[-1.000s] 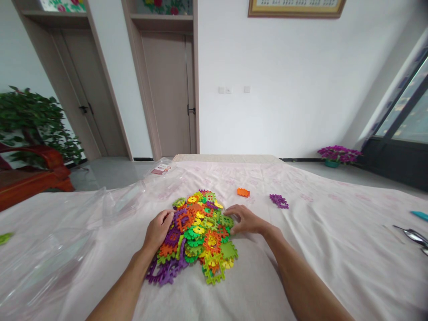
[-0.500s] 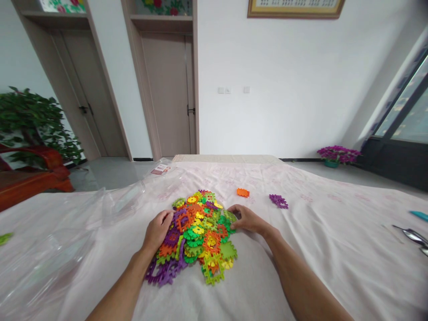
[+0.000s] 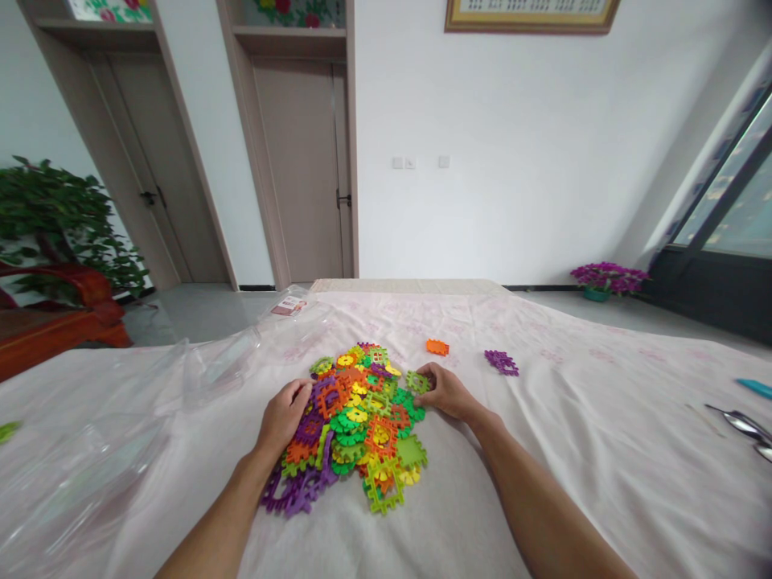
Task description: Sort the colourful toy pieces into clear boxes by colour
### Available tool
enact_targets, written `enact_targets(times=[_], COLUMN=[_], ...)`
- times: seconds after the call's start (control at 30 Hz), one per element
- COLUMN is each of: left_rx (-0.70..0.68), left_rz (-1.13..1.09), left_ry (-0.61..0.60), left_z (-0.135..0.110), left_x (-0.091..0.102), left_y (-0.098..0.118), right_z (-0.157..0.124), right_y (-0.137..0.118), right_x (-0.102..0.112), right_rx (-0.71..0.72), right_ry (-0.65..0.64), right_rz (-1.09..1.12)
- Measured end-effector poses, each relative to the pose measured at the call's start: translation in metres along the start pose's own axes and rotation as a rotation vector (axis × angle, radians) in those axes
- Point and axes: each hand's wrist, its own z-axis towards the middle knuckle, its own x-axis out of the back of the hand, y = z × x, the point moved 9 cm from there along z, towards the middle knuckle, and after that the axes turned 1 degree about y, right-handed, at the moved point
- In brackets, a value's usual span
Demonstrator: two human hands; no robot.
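Note:
A heap of plastic interlocking building pieces [image 3: 355,416] lies on the cloth between my hands, mixing green, yellow, orange and purple squares and notched discs. Along the heap's left side rests my left hand [image 3: 286,414], fingers curled in against the purple pieces [image 3: 310,428]; what its fingertips hold, if anything, is hidden. My right hand [image 3: 445,391] pinches a light green square building piece [image 3: 416,381] at the heap's upper right edge. Green notched discs [image 3: 410,406] lie just below that piece, close to the right thumb.
An orange piece [image 3: 437,347] and a purple piece [image 3: 501,363] lie apart beyond my right hand. Clear plastic packaging [image 3: 90,466] spreads over the left of the tablecloth [image 3: 579,450]. Metal spoons [image 3: 745,425] and a blue object [image 3: 755,388] are at the far right.
My right hand has raised and tilted the light green piece slightly away from the heap, so more of it shows. The left hand stays in place.

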Motion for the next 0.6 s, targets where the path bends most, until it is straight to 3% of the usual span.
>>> enact_targets(times=[0.3,0.6], left_rx=[-0.005,-0.007], left_rz=[-0.011,0.001], left_ry=[-0.006,0.000], left_z=[0.000,0.001], left_x=[-0.001,-0.001], left_y=[-0.001,-0.003], right_z=[0.000,-0.005], right_y=[0.006,0.036], right_x=[0.013,0.053], right_rx=[-0.024,-0.147], right_ry=[0.155,0.410], right_rz=[-0.033,-0.199])
